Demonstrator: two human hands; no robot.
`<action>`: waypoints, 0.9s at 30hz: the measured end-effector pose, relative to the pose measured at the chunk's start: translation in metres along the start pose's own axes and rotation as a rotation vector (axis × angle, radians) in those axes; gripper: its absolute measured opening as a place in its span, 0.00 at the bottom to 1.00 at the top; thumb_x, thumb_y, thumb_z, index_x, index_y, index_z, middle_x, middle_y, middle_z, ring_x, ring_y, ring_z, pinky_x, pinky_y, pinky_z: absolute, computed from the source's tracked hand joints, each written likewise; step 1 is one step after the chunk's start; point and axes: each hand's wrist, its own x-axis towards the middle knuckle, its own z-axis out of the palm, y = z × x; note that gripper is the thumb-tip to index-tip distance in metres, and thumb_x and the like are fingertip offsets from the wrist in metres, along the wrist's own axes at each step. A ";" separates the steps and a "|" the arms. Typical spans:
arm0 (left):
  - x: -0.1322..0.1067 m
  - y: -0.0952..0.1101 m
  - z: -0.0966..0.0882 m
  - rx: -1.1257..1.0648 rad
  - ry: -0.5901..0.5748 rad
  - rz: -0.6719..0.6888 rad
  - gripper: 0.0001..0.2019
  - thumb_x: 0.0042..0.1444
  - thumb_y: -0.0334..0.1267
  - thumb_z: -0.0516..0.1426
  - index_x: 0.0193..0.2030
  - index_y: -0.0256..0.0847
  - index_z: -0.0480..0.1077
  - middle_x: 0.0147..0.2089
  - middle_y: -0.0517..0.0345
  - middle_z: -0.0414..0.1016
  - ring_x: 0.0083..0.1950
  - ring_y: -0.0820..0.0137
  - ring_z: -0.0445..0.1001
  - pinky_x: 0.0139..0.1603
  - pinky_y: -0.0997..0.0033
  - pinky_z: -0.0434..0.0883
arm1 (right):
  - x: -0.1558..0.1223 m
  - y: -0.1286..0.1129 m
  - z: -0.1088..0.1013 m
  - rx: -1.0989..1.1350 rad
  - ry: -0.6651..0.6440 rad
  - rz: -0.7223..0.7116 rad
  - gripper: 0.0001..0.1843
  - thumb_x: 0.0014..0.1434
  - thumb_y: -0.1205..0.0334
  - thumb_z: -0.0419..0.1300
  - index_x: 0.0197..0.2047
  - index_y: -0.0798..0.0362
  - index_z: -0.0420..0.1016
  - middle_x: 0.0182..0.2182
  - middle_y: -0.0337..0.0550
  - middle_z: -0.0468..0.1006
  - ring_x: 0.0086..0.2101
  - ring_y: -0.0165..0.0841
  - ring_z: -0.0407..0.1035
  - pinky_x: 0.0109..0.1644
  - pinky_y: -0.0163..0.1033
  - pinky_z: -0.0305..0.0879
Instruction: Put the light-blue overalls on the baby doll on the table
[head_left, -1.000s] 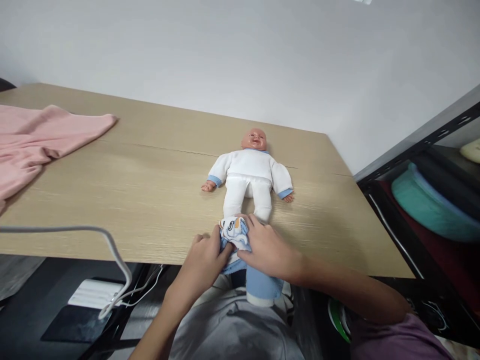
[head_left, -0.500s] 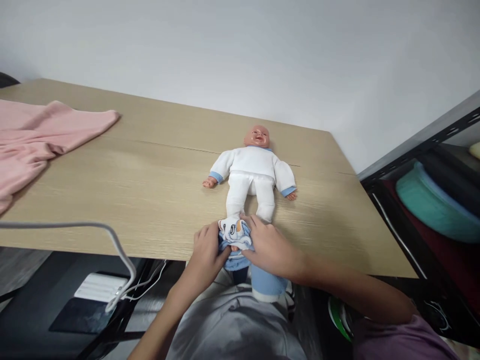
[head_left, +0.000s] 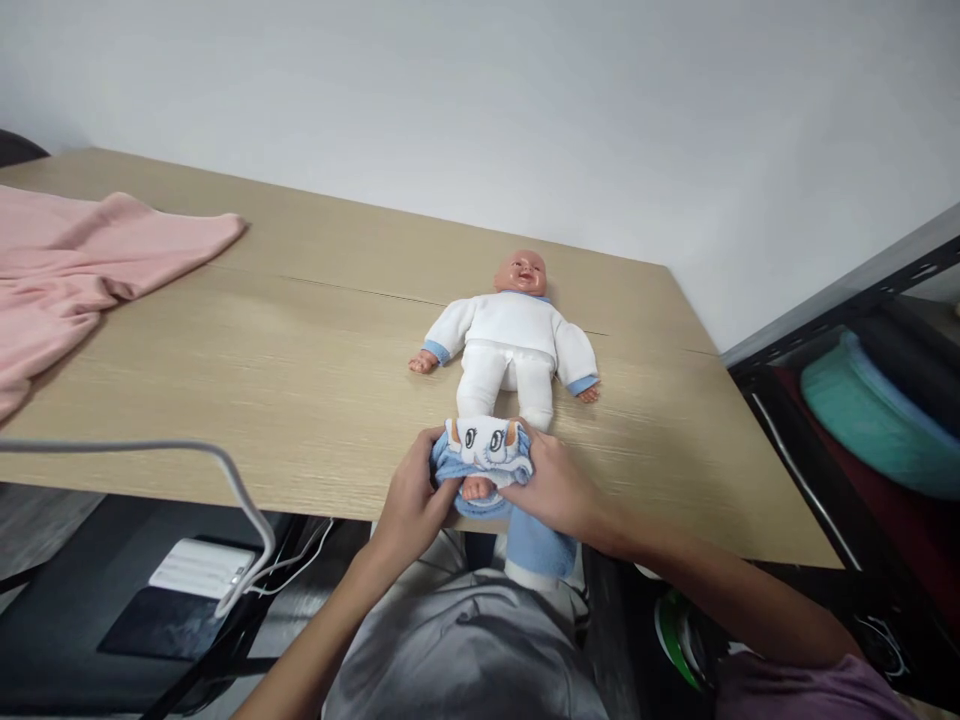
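Note:
A baby doll point(head_left: 510, 335) in a white suit with blue cuffs lies on its back on the wooden table point(head_left: 300, 370), head toward the wall. At its feet, my left hand point(head_left: 409, 500) and my right hand point(head_left: 559, 485) both grip a bunched blue and white garment point(head_left: 484, 455) with a cartoon face on it. The garment is gathered around the doll's left leg, and a bare foot point(head_left: 478, 489) pokes out below it. A blue trouser leg point(head_left: 536, 545) hangs off the table edge beneath my right hand.
A pink cloth point(head_left: 82, 270) lies on the table's far left. A white clothes hanger point(head_left: 210, 480) juts in at the front left edge. A black shelf point(head_left: 862, 370) with teal and dark items stands to the right. A white wall runs behind the table.
My hands have pulled the bunched garment a little further up the doll's leg and spread it wider; a bare foot now shows below it. The view shifted slightly.

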 end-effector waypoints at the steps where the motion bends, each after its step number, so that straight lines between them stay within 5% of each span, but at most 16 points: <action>1: 0.003 0.001 -0.002 -0.010 -0.001 0.018 0.20 0.66 0.36 0.59 0.65 0.42 0.68 0.56 0.51 0.79 0.54 0.57 0.79 0.56 0.59 0.73 | 0.000 0.001 0.000 0.024 0.009 -0.005 0.22 0.64 0.57 0.76 0.58 0.47 0.78 0.55 0.47 0.88 0.52 0.47 0.83 0.57 0.52 0.79; 7: 0.028 0.003 -0.015 -0.068 -0.068 0.062 0.06 0.71 0.38 0.57 0.49 0.41 0.73 0.45 0.57 0.78 0.46 0.63 0.77 0.49 0.66 0.72 | 0.013 0.002 -0.011 0.100 0.003 -0.046 0.12 0.64 0.60 0.73 0.51 0.48 0.87 0.49 0.44 0.92 0.46 0.46 0.85 0.52 0.49 0.81; 17: 0.077 0.024 -0.043 -0.206 -0.403 -0.053 0.11 0.67 0.44 0.67 0.49 0.39 0.81 0.51 0.53 0.84 0.51 0.59 0.79 0.57 0.64 0.74 | 0.048 0.019 -0.044 0.011 -0.093 -0.220 0.31 0.59 0.54 0.76 0.65 0.46 0.82 0.58 0.45 0.86 0.54 0.45 0.83 0.63 0.50 0.80; 23: 0.104 0.013 -0.050 -0.144 -0.533 -0.018 0.17 0.61 0.51 0.73 0.44 0.38 0.83 0.46 0.51 0.86 0.46 0.59 0.80 0.52 0.63 0.75 | 0.067 0.029 -0.049 0.112 -0.289 -0.238 0.26 0.58 0.56 0.76 0.59 0.47 0.82 0.53 0.40 0.88 0.50 0.42 0.83 0.60 0.47 0.80; 27: 0.108 0.008 -0.049 -0.216 -0.562 -0.044 0.23 0.53 0.54 0.77 0.46 0.38 0.83 0.45 0.50 0.86 0.45 0.58 0.81 0.50 0.62 0.77 | 0.072 0.035 -0.049 0.165 -0.274 -0.233 0.30 0.56 0.59 0.76 0.62 0.48 0.80 0.57 0.43 0.86 0.55 0.44 0.81 0.66 0.50 0.77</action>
